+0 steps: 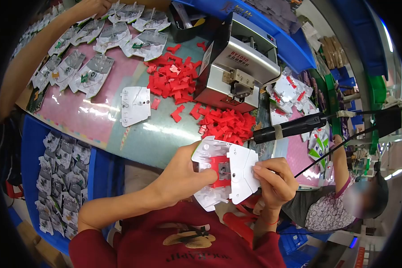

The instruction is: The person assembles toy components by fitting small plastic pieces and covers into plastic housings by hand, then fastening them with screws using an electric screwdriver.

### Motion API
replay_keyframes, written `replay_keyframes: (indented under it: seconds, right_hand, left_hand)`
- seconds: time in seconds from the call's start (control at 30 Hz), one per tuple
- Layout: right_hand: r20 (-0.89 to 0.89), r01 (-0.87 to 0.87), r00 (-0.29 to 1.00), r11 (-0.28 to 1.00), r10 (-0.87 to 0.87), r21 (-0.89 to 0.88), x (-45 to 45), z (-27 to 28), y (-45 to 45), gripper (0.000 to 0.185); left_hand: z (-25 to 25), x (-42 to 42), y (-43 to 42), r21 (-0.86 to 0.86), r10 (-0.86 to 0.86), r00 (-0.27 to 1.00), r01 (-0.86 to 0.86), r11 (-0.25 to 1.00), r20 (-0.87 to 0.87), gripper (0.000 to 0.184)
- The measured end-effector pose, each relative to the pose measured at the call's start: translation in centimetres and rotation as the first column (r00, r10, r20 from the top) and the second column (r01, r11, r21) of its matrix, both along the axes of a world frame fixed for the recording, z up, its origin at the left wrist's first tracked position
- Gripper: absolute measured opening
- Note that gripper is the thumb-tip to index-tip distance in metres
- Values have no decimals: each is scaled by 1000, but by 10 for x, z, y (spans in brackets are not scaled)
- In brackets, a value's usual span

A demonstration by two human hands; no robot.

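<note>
My left hand (183,172) grips a white plastic housing (204,195) held up in front of my chest, its thumb pressed on a red plastic piece (219,169) seated in the middle. At the housing's right side lies a flat white plastic cover (243,172). My right hand (277,181) has its fingers closed on that cover's right edge. Just beyond my hands is a heap of red plastic pieces (228,125) on the table. A black electric screwdriver (290,128) hangs to the right, its tip near this heap.
Behind the heap stands a silver screw-feeding machine (236,67). Another white cover (136,106) lies on the table (165,143), near a second red pile (174,78). Assembled housings (94,73) fill the back left, beneath a co-worker's arm (35,47). A blue crate (31,134) holds parts; another person (326,207) sits at right.
</note>
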State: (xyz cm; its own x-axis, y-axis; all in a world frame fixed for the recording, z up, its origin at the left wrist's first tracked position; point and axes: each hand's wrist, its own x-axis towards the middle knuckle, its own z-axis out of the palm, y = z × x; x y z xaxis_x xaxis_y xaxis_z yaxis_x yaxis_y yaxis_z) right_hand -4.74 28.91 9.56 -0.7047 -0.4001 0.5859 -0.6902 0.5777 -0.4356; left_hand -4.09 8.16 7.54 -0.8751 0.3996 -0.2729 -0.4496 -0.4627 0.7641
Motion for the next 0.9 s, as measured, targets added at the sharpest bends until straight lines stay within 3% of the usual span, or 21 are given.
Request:
replay_keyframes:
  seconds: [0.37, 0.47, 0.9]
  right_hand:
    - [-49, -12, 999, 1000, 12, 5, 2, -5, -2, 24]
    - [-34, -2, 999, 1000, 3, 11, 2, -5, -3, 23]
    - [45, -69, 997, 983, 62, 173, -1, 4, 3, 25]
  left_hand:
    - [-7, 1, 3, -3, 2, 1000, -2, 1000, -2, 28]
    - [-6, -1, 2, -12, -56, 998, 56, 998, 9, 34]
    - [-9, -3, 0, -26, -134, 989, 136, 990, 58, 34]
